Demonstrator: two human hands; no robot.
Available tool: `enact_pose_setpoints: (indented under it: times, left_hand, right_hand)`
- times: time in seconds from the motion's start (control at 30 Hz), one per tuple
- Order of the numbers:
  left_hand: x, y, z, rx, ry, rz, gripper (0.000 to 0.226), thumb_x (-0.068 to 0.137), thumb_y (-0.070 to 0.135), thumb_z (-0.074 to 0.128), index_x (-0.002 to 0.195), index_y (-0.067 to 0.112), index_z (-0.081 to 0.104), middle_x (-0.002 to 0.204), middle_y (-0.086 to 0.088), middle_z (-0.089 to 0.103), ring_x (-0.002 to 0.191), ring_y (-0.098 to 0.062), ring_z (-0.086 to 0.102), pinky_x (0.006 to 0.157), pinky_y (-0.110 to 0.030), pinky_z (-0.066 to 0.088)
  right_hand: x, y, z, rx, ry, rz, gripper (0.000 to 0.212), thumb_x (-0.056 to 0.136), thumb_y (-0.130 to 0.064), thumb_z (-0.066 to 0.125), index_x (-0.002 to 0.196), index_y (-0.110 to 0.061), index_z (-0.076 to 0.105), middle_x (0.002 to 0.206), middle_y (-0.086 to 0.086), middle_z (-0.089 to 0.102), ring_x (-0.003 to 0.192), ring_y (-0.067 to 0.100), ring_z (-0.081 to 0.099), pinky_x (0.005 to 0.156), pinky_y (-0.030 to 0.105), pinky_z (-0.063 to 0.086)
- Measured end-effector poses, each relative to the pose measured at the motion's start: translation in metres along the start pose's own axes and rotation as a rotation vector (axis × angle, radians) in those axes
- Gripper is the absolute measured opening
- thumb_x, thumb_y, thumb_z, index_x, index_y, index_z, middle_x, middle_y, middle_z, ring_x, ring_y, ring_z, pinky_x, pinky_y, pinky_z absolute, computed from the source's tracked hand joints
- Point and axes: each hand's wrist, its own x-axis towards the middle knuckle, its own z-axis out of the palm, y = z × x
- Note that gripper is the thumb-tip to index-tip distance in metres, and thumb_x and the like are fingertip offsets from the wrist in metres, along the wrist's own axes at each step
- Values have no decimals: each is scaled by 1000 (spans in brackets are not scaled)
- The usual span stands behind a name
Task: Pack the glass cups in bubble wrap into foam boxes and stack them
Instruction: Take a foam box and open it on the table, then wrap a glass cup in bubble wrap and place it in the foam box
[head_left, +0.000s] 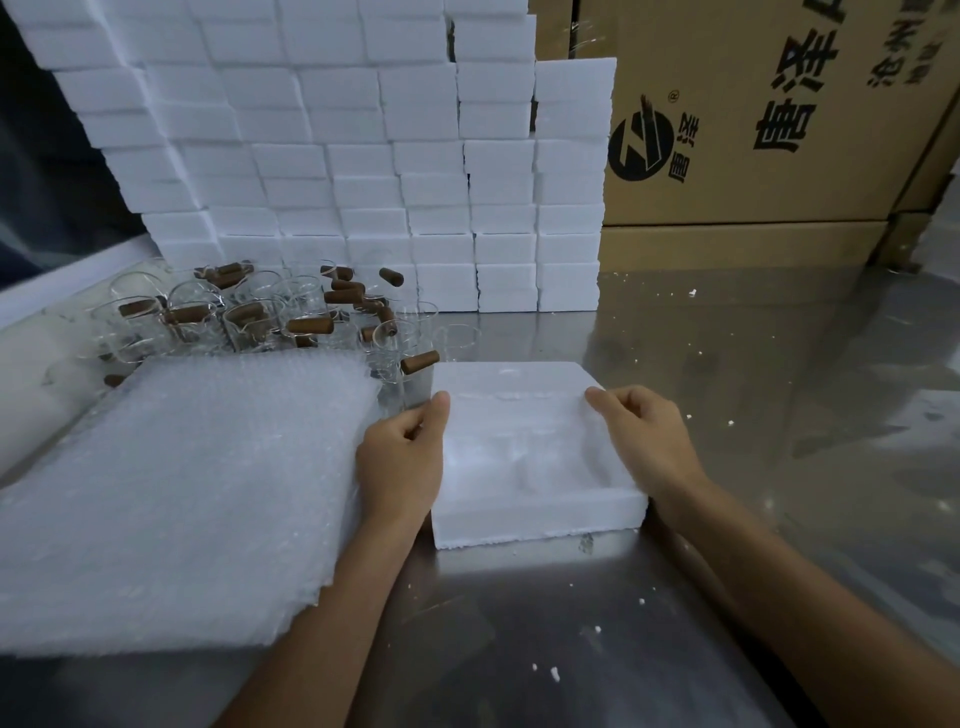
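Big brown cardboard cartons (753, 119) fill the back right, turned on their side, printed in black with the characters 唐泽 and a round black logo carrying a small ® mark; further writing at the top edge is cut off and I can't read it. Left of them rises a wall of white foam boxes (363, 171), stacked many rows high on the steel surface (779, 395). In front, on the left, a thick pile of bubble wrap (187, 493) lies flat. Behind it, a cluster of clear glass cups (249, 317) with brown wooden handles, jumbled together. Now the hands: both forearms reach in from below, and one foam box (524, 457) lies flat between them, just right of the bubble wrap. The left hand (402, 457) clasps its left edge, thumb on top, fingers curled. The right hand (644, 441) clasps the right edge the same way, thumb on the lid.
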Motion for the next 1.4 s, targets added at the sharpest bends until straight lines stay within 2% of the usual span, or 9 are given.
enact_pose_setpoints:
  times: [0.1,0.17,0.23,0.33,0.5,0.7,0.87,1.13,1.4]
  left_hand:
    - [0,-2,1,-19,6,-24,41,93,35,65,62,8,63,51,0,50,52,-12,43,57,-29,37]
    - [0,-1,1,-42,8,-38,15,93,29,65,92,18,76,66,8,64,64,-10,57,61,-26,46]
    - [-1,0,0,-43,2,-29,30,94,26,64,123,24,69,74,13,63,69,-6,59,61,-23,47]
    - [-1,0,-3,6,-28,59,43,96,26,60,139,33,55,72,9,54,62,-6,51,53,-9,40]
    - [-1,-1,-4,65,-65,100,41,94,38,61,135,31,59,93,10,53,77,-5,54,70,-13,42]
    - [1,-7,-4,-1,-61,56,28,88,32,72,115,25,74,116,5,68,85,-4,60,69,-8,42]
    - [2,-8,-7,-116,-97,10,34,83,26,79,116,19,73,135,3,62,122,-9,55,98,-22,44]
    - [5,-7,-9,-176,-108,9,19,86,15,76,104,13,77,119,4,68,110,-7,61,89,-15,46]
    - [8,-11,-5,-110,-63,67,12,85,19,76,96,15,79,96,19,66,81,17,59,64,4,40]
  right_hand:
    - [2,1,0,10,0,23,14,87,-38,66,86,-24,68,78,-13,66,67,5,58,57,22,40]
    - [2,1,0,1,-2,28,10,86,-33,65,94,-28,68,83,-13,71,75,6,62,61,24,42]
    - [2,0,0,-37,-16,17,20,85,-31,62,105,-32,67,85,-14,72,81,9,64,66,27,45]
    - [1,-1,0,-50,-42,3,28,87,-30,59,114,-37,65,87,-13,73,84,13,66,74,31,51]
    - [-2,-1,0,-94,-67,-33,29,91,-25,55,113,-40,66,85,-14,70,70,3,61,59,21,42]
    - [-2,1,0,-84,-63,-29,23,89,-27,61,109,-35,69,71,-18,68,57,-5,58,53,15,40]
    - [-5,5,6,-9,-68,-25,22,90,-24,63,110,-29,70,51,-20,52,44,-3,48,48,12,37]
    - [-13,-4,14,21,-40,2,23,90,-20,61,111,-30,63,101,-3,68,87,15,66,71,28,51]
    - [-10,-43,16,-614,-34,-305,31,88,-29,65,119,-25,64,130,6,52,123,27,46,99,37,40]
